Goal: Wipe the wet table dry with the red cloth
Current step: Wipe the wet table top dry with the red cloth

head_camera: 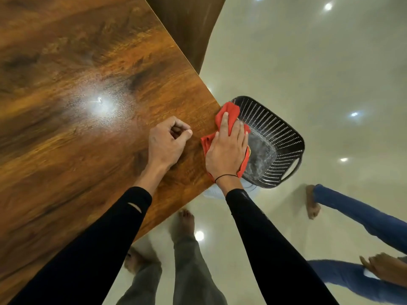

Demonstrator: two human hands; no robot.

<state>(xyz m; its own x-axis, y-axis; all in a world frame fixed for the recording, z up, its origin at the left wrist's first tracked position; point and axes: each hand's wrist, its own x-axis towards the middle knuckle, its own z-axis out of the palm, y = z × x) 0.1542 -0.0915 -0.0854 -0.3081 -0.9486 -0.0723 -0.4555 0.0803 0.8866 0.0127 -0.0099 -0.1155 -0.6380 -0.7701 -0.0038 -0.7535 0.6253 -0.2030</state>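
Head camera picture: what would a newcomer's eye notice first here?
The bright red cloth stands out first, pressed flat under the right hand at the edge of the glossy brown wooden table. Just beyond that edge, lower down, is a black perforated plastic basket. The left hand rests on the table as a loose fist beside the cloth.

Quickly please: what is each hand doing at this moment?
Left hand: curled into a fist, holding nothing, resting on the table.
Right hand: fingers straight, pressing the red cloth at the table's edge.
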